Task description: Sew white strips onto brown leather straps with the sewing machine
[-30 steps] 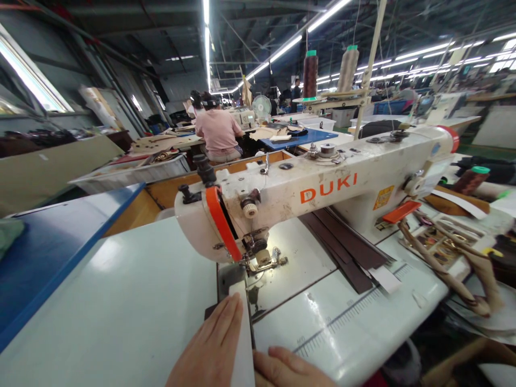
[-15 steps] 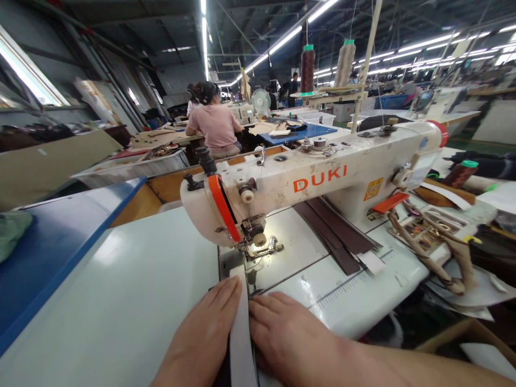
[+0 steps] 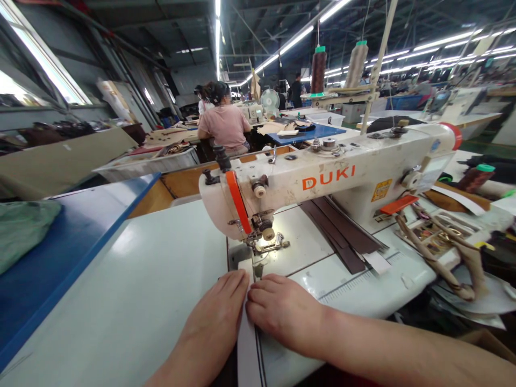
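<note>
A long white strip runs from the bottom edge toward the needle area of the white sewing machine, with a dark edge showing beneath it. My left hand presses on the strip's left side, fingers together and tips near its far end. From the right, my right hand has its fingers curled in against the strip's other edge. Both thumbs are hidden. Just beyond the fingertips sits the presser foot, lit by a small lamp; the strip's end lies short of it.
Dark brown strips lie under the machine arm. A parts tray with a tan strap is at right. Thread cones stand behind. A blue table is at left; a person sits ahead, back turned.
The view has shifted, so the machine appears farther right. My right hand has moved closer to the strip and its fingers are more curled; my left hand stays along the strip.
</note>
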A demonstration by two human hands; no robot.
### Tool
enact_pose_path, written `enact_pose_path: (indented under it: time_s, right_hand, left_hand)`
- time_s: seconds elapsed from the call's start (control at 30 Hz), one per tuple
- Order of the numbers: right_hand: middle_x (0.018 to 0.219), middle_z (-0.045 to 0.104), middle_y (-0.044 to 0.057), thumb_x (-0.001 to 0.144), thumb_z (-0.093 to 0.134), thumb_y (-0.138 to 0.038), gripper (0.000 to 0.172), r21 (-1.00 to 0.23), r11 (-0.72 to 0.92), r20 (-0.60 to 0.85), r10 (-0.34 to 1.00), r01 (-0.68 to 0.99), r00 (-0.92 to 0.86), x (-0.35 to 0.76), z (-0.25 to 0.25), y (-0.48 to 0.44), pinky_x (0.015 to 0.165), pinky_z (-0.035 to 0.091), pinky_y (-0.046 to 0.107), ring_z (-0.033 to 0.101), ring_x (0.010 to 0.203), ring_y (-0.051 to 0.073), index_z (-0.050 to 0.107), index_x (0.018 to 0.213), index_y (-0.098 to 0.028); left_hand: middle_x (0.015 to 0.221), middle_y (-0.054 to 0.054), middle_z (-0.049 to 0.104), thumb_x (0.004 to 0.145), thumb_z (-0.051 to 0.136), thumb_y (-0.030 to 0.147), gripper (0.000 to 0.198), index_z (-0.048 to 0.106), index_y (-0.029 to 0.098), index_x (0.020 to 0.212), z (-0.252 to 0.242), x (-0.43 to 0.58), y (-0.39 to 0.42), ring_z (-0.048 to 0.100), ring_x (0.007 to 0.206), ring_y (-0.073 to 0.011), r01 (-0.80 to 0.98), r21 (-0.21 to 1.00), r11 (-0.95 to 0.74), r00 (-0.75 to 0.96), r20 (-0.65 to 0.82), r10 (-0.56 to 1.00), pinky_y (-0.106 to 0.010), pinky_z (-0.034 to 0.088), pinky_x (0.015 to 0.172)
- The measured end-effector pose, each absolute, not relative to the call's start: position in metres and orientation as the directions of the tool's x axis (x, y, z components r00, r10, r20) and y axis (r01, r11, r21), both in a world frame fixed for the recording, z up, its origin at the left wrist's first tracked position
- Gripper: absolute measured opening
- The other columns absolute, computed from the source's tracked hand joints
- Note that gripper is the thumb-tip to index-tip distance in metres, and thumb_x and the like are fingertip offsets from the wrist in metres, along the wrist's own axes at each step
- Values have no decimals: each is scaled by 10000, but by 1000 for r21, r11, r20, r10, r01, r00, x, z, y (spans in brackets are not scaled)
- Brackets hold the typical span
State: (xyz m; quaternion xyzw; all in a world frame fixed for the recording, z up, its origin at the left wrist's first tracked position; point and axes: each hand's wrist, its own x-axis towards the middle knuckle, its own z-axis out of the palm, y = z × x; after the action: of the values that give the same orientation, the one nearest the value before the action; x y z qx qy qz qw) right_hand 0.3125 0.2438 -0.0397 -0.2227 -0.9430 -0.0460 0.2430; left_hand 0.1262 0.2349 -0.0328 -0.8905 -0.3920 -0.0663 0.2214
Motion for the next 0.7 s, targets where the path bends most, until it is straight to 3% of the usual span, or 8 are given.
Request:
enact_pose_path:
  time_s: [0.23,0.7]
  right_hand:
    - [754,607,21,881,602,-192,117,15,924,499,325,382,-804,312,-42,248,742,425,323,526,749,192,590,770,-161]
    - [791,619,34,909,568,-187,156,55,922,476,313,383,-822,324,-41,285,761,448,319,543,748,186,582,760,-145]
  left_hand:
    - [1044,-157,696,762,337,-29,412,644,36,1029,-24,137,230,648,963,-250,676,-445,-587,733,324,598,-368,544,851]
    - [959,-133,722,801,267,-19,408,608,72,1005,-39,150,266,685,890,-214,747,-396,-534,662,517,542,-332,561,805]
